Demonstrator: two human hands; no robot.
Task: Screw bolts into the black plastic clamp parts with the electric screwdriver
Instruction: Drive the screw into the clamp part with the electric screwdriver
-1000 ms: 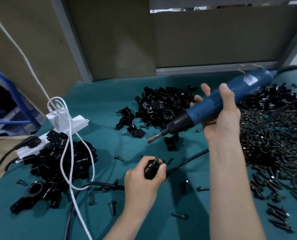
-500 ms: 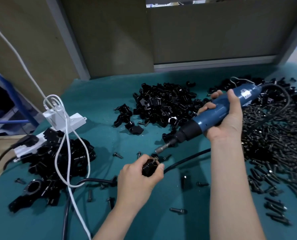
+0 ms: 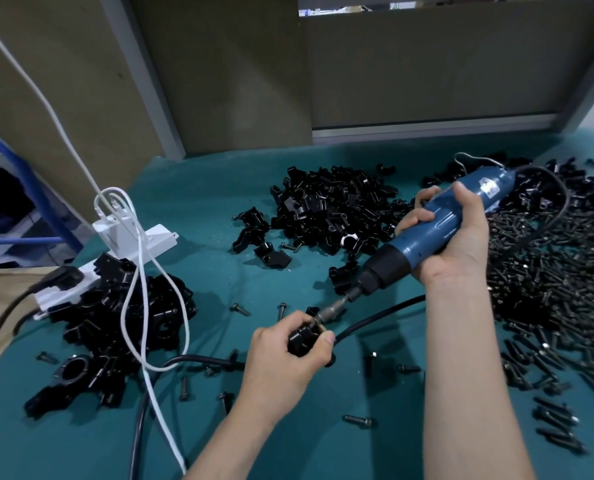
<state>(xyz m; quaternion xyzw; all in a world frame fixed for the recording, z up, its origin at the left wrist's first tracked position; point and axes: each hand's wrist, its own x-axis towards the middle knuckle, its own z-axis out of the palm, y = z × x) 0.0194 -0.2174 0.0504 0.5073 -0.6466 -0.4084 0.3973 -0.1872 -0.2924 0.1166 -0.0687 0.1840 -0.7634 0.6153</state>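
The left hand, forearm reaching in from below, curls its fingers round a clamp part, while the right hand, farther forward, grips the electric screwdriver

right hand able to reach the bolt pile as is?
Probably yes: the bolt pile lies beside the right hand, nothing between. But its grip is full with the electric screwdriver, bit at the clamp part.

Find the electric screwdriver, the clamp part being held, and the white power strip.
electric screwdriver (image 3: 441,223), head view, blue body.
clamp part (image 3: 301,339), head view, black face showing.
white power strip (image 3: 160,236), head view, far end.
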